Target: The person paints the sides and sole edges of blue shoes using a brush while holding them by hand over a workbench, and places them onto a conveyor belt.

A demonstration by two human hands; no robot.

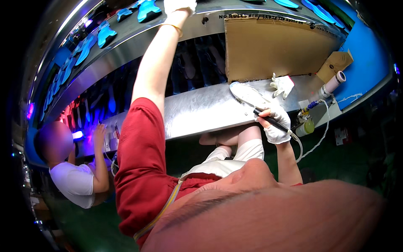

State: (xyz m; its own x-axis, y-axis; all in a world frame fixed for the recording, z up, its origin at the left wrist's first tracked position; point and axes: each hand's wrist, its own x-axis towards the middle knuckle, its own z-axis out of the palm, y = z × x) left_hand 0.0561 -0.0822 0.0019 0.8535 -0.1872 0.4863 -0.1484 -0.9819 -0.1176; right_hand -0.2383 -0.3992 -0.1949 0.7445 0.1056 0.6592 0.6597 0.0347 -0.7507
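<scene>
My left arm stretches up to the far conveyor belt, where my left hand (pixel 180 6) in a white glove is cut off by the top edge. Its fingers are out of sight. Beside it on the belt lies a bright blue shoe-shaped piece (pixel 147 10). Over the right part of the metal bench, my right hand (pixel 275 126), in a white glove with bare fingertips, is closed around a black pen-like tool (pixel 269 119) with a white cord. The tool's tip is close to a pale sole-shaped piece (pixel 247 95) with a bluish end, lying on the bench.
A loose white glove (pixel 282 85) lies by a large cardboard sheet (pixel 281 48). More blue pieces (pixel 106 33) line the belt; others fill the dark shelf below. At right are a pale cylinder (pixel 334 83) and a green-topped container (pixel 305 127). Another person (pixel 77 180) works at left.
</scene>
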